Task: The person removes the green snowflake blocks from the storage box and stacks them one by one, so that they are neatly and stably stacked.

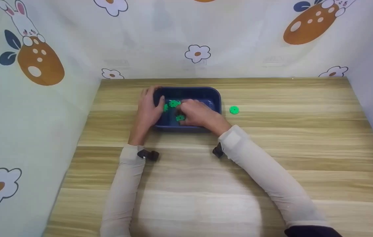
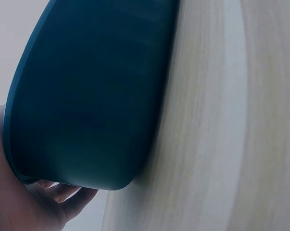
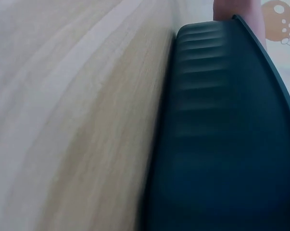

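Your left hand (image 1: 148,108) grips the left end of the blue tub (image 1: 193,89), its thumb over the rim and its fingers around the outside. Your right hand (image 1: 201,113) reaches into the tub, fingers bent down among the green discs (image 1: 174,103); you can't tell from these views whether they pinch one. Your two hands are apart. Inside the tub, the visible discs lie in its left half, some between your hands and one just beside your right thumb. A lone green disc (image 1: 234,110) lies flat on the table (image 1: 199,197), near the tub's right side. Behind the tub hangs a printed cloth (image 1: 239,39) with flowers and rabbits.
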The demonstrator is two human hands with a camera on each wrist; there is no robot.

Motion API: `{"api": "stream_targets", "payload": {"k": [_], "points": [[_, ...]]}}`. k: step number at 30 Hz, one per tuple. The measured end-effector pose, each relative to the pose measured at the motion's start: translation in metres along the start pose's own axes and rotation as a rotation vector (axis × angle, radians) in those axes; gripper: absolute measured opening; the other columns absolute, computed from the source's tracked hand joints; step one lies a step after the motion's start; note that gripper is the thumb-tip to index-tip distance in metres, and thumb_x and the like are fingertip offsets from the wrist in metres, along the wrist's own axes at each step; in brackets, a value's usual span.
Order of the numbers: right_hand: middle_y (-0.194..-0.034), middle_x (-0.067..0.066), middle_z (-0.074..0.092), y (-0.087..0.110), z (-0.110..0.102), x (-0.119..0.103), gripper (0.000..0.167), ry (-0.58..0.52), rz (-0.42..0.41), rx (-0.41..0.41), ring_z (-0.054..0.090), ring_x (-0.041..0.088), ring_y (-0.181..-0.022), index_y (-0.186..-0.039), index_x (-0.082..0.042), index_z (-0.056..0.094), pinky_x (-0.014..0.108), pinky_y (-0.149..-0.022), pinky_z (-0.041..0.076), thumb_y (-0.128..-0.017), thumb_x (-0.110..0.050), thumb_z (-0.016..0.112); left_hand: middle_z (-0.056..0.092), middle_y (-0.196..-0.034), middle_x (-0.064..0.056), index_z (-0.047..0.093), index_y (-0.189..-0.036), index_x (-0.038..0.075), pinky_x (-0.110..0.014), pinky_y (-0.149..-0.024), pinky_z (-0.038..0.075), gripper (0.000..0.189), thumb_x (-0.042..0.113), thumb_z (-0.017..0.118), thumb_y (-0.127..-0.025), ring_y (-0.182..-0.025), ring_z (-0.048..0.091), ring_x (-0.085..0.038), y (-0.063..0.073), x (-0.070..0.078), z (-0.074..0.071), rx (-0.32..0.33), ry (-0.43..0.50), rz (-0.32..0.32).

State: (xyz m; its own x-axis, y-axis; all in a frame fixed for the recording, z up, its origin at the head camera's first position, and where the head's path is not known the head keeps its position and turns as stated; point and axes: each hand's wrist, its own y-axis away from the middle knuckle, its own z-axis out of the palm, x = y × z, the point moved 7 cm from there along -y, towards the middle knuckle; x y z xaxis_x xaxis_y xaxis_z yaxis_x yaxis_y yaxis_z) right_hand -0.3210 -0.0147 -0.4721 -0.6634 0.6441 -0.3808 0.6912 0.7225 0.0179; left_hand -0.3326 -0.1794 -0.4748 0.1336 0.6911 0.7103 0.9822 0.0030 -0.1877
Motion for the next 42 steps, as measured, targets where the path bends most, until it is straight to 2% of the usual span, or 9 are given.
{"api": "stream_targets", "payload": {"k": [7, 12, 17, 26, 36, 42], "points": [[-0.105, 0.013, 0.075, 0.000, -0.002, 0.001, 0.027, 0.072, 0.024, 0.001, 0.072, 0.033, -0.094, -0.106, -0.006, 0.078, 0.052, -0.083, 0.062, -0.090, -0.027, 0.085, 0.054, -0.154, -0.015, 0.057, -0.151, 0.014, -0.052, -0.126, 0.041, 0.044, 0.022, 0.063, -0.108, -0.146, 0.050, -0.031, 0.000, 0.000, 0.000, 0.009, 0.003, 0.007], [-0.094, 0.012, 0.071, 0.002, -0.004, 0.007, 0.026, 0.082, 0.009, 0.044, 0.066, 0.030, -0.083, -0.098, -0.005, 0.076, 0.050, -0.074, 0.059, -0.087, -0.027, 0.084, 0.056, -0.153, -0.016, 0.058, -0.150, 0.013, -0.052, -0.125, 0.042, 0.044, 0.022, 0.063, -0.107, -0.146, 0.051, -0.031, -0.001, 0.000, -0.001, 0.009, 0.000, 0.011], [-0.098, 0.011, 0.071, 0.006, -0.008, 0.012, 0.029, 0.060, 0.003, 0.071, 0.065, 0.029, -0.082, -0.105, -0.005, 0.079, 0.048, -0.072, 0.059, -0.087, -0.027, 0.082, 0.056, -0.152, -0.015, 0.058, -0.150, 0.013, -0.051, -0.125, 0.042, 0.044, 0.022, 0.063, -0.107, -0.145, 0.051, -0.031, -0.001, 0.000, -0.001, 0.013, -0.004, 0.015], [-0.108, 0.012, 0.071, 0.016, -0.017, 0.012, 0.032, 0.024, -0.026, 0.085, 0.068, 0.028, -0.095, -0.116, -0.004, 0.078, 0.044, -0.082, 0.062, -0.093, -0.027, 0.081, 0.057, -0.150, -0.016, 0.059, -0.149, 0.011, -0.049, -0.126, 0.041, 0.043, 0.020, 0.062, -0.107, -0.144, 0.051, -0.031, -0.001, 0.002, -0.001, 0.025, 0.013, 0.055], [-0.114, 0.012, 0.072, 0.036, -0.035, 0.015, 0.039, -0.047, -0.031, 0.157, 0.066, 0.028, -0.099, -0.124, -0.004, 0.079, 0.045, -0.088, 0.060, -0.095, -0.029, 0.080, 0.058, -0.150, -0.017, 0.059, -0.149, 0.011, -0.050, -0.125, 0.042, 0.044, 0.022, 0.063, -0.107, -0.143, 0.052, -0.032, -0.001, 0.001, -0.001, 0.018, 0.007, 0.031], [-0.113, 0.010, 0.072, 0.048, -0.044, 0.018, 0.037, -0.084, -0.040, 0.210, 0.064, 0.024, -0.096, -0.124, -0.005, 0.080, 0.040, -0.084, 0.059, -0.095, -0.028, 0.080, 0.058, -0.149, -0.018, 0.059, -0.149, 0.010, -0.050, -0.125, 0.042, 0.043, 0.020, 0.063, -0.107, -0.143, 0.053, -0.033, -0.002, 0.001, -0.001, 0.024, 0.003, 0.035]]}}
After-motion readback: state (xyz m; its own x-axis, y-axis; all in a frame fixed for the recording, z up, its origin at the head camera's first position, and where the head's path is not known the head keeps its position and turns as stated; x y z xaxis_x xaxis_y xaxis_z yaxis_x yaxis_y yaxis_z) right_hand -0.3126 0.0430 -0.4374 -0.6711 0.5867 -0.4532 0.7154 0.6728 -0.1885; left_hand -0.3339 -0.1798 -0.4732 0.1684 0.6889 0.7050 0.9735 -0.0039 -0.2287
